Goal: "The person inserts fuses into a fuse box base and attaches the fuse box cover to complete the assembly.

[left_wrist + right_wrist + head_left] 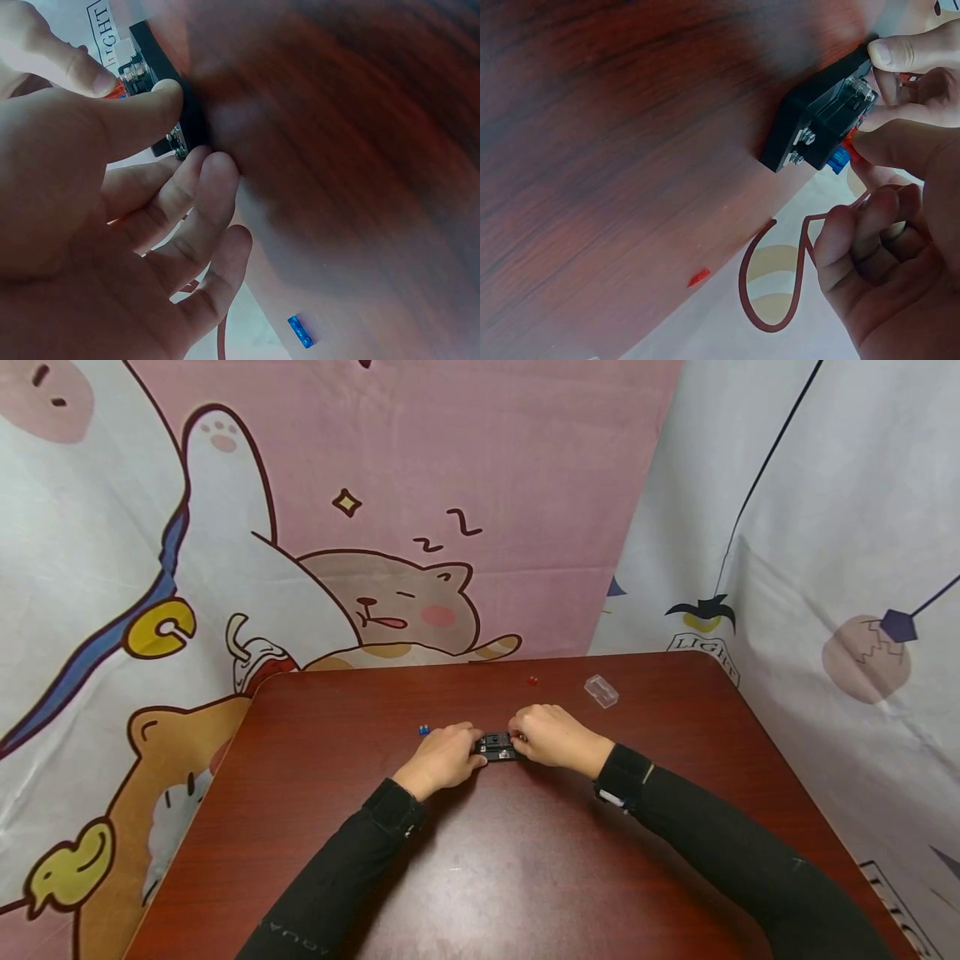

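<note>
Both hands pinch the black block (497, 746) mid-frame on the desk (525, 860) — left hand (442, 758), right hand (551, 737). Blue piece (423, 729) left, red piece (532, 680) and clear cover (602, 691) above.

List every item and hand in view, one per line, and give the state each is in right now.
black fuse block: flat on the table, held at both ends.
left hand: grips the block's end.
right hand: pinches something red at the block.
blue fuse: loose on table.
red fuse: loose on table.
clear cover: off, lying apart.
</note>
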### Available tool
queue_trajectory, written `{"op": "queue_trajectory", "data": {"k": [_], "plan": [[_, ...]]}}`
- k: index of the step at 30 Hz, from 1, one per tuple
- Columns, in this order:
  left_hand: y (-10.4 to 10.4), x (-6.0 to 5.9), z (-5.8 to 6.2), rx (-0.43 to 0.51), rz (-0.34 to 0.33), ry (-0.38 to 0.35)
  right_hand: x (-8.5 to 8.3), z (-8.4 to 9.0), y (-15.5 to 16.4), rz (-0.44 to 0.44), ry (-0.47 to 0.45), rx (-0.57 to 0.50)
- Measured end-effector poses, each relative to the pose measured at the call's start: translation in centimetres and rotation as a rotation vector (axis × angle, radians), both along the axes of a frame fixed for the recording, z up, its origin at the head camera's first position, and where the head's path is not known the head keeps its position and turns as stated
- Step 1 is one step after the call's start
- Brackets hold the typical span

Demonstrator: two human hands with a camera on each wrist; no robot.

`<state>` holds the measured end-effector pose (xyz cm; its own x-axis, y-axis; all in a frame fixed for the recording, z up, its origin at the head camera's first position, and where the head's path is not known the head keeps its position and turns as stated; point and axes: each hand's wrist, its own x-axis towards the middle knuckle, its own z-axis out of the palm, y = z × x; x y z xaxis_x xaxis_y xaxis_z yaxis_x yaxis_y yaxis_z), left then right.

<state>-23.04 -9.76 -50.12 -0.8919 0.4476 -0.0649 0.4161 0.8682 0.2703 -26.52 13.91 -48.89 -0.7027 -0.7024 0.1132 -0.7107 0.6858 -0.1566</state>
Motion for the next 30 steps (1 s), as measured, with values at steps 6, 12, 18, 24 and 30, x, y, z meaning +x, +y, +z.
{"op": "queue_trajectory", "data": {"k": [6, 12, 18, 24, 30], "plan": [[0.00, -0.05, 0.10, 0.007, 0.001, 0.010, 0.06, 0.05, -0.05, 0.003, 0.009, -0.004], [-0.03, -0.04, 0.13, 0.012, 0.001, 0.004, 0.13, -0.04, -0.10, 0.017, 0.034, -0.006], [-0.04, -0.10, 0.10, 0.004, 0.006, -0.001, 0.32, -0.07, -0.20, 0.023, 0.047, -0.012], [0.04, -0.05, 0.03, 0.006, 0.003, 0.003, 0.37, -0.14, -0.19, 0.013, 0.039, -0.018], [0.03, -0.01, 0.04, 0.012, -0.002, 0.008, 0.34, 0.00, -0.22, 0.021, 0.022, -0.020]]}}
